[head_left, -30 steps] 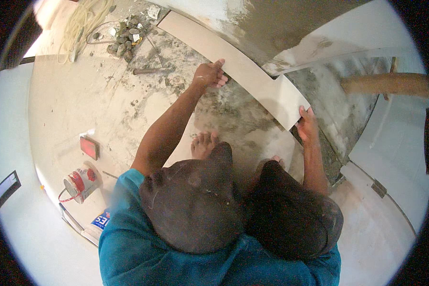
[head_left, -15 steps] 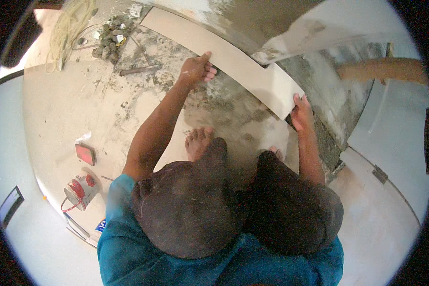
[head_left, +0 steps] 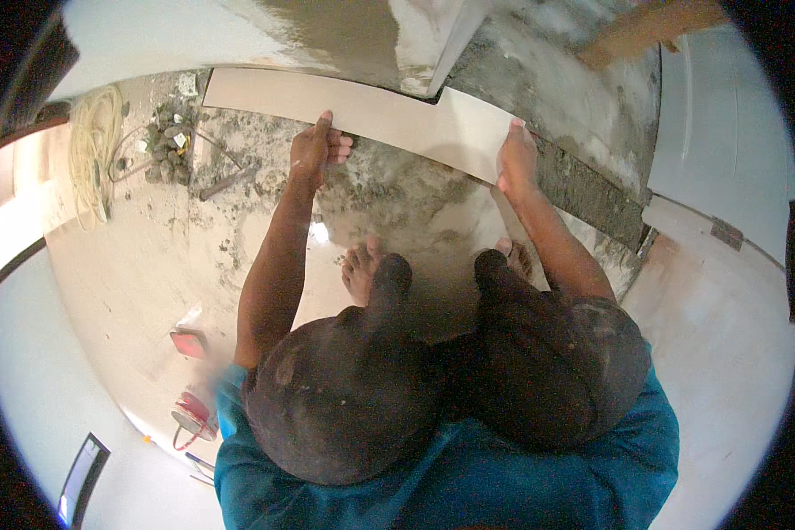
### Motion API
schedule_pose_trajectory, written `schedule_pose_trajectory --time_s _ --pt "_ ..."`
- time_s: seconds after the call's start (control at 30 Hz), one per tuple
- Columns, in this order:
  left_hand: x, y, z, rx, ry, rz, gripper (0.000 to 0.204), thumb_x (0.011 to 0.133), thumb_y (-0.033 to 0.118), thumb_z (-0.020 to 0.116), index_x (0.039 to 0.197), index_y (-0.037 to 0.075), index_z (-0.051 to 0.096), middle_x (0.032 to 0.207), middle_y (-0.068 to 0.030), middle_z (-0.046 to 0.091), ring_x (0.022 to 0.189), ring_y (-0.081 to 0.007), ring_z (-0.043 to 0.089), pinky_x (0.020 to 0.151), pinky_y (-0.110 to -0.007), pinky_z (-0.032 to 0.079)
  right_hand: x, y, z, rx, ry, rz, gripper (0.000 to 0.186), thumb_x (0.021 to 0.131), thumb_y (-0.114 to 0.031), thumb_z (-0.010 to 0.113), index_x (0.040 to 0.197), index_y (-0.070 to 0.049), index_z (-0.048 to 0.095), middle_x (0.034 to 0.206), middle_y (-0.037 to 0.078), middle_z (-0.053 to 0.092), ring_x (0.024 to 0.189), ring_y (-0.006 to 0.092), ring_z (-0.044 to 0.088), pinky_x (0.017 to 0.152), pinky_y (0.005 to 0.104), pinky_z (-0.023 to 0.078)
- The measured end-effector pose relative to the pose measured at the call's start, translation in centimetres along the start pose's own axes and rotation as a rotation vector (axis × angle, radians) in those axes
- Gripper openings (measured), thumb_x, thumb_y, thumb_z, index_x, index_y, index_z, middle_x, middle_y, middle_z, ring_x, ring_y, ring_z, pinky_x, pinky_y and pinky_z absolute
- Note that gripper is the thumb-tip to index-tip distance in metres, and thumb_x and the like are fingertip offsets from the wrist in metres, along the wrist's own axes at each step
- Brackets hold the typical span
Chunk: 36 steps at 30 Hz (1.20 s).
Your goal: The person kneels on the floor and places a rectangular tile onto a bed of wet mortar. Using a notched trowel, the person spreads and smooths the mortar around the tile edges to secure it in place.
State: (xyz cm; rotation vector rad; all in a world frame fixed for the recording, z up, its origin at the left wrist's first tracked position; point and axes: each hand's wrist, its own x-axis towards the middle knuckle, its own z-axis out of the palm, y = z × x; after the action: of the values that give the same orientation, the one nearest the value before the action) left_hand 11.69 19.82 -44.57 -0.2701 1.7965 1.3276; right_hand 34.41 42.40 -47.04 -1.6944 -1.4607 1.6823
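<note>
A long cream tile strip [head_left: 389, 113] with a notch cut in its far edge lies along the foot of the wall, the notch at the wall's corner. My left hand [head_left: 316, 152] grips its near edge left of the middle, thumb on top and fingers curled at the edge. Around the strip's right end my right hand [head_left: 517, 159] is closed, thumb on top. Its other fingers are mostly hidden. Grey, crumbly mortar [head_left: 397, 177] shows on the floor along the near edge. Whether the strip rests fully on its bed, I cannot tell.
At the left lie a hammer [head_left: 228, 182], a heap of rubble [head_left: 168, 146] and a coiled pale hose [head_left: 93, 159]. A red block [head_left: 188, 344] and a red-and-white bucket [head_left: 194, 415] are at the lower left. A grey mortar strip [head_left: 592, 190] runs at the right.
My view has turned, so the strip now lies more level across the picture. Both hands still hold it; my right hand now wraps the end with its back showing more.
</note>
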Motion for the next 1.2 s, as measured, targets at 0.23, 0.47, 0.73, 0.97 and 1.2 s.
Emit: schedule_pose_trajectory --time_s 0.23,0.47,0.73,0.97,1.2 --pt "-0.2 -0.1 0.0 0.094 0.016 0.025 0.048 0.09 0.045 0.05 0.086 -0.002 0.055 0.07 -0.0127 0.064 0.055 -0.0178 0.06 0.05 -0.03 0.051 -0.1 0.0 0.3 0.035 0.051 -0.015 0.046 0.095 -0.036 0.039 0.11 0.005 0.054 0.104 0.015 0.058 0.093 0.0242 0.053 0.083 0.0374 0.041" --pt "-0.5 0.0 0.1 0.106 0.025 0.028 0.046 0.091 0.044 0.049 0.088 -0.002 0.055 0.069 -0.0122 0.064 0.055 -0.0179 0.061 0.05 -0.031 0.052 1.1 0.9 0.2 -0.085 0.043 -0.05 0.052 0.095 -0.04 0.037 0.117 0.004 0.051 0.114 0.018 0.055 0.104 0.0296 0.051 0.089 0.0405 0.038" --pt "-0.2 -0.4 0.0 0.059 0.012 0.017 0.042 0.091 0.041 0.051 0.092 -0.002 0.053 0.067 -0.0118 0.061 0.052 -0.0181 0.058 0.047 -0.031 0.049 0.9 1.2 0.4 -0.033 0.045 0.016 0.054 0.095 -0.042 0.036 0.117 0.004 0.051 0.115 0.019 0.055 0.106 0.0318 0.051 0.09 0.0409 0.038" --pt "-0.1 -0.8 -0.3 0.037 -0.037 0.071 0.041 0.091 0.039 0.05 0.087 -0.001 0.055 0.069 -0.0137 0.063 0.053 -0.0192 0.06 0.048 -0.031 0.052 0.9 1.0 0.6 -0.023 0.038 -0.051 0.048 0.095 -0.038 0.039 0.109 0.005 0.056 0.106 0.017 0.059 0.096 0.0268 0.054 0.083 0.0386 0.041" --pt "0.4 -0.7 -0.3 0.055 -0.023 0.029 0.042 0.092 0.038 0.049 0.089 -0.003 0.055 0.071 -0.0138 0.063 0.054 -0.0192 0.06 0.048 -0.031 0.051 1.2 1.2 0.3 0.056 0.016 -0.032 0.05 0.095 -0.04 0.038 0.107 0.005 0.057 0.105 0.018 0.059 0.093 0.0275 0.054 0.083 0.0388 0.041"
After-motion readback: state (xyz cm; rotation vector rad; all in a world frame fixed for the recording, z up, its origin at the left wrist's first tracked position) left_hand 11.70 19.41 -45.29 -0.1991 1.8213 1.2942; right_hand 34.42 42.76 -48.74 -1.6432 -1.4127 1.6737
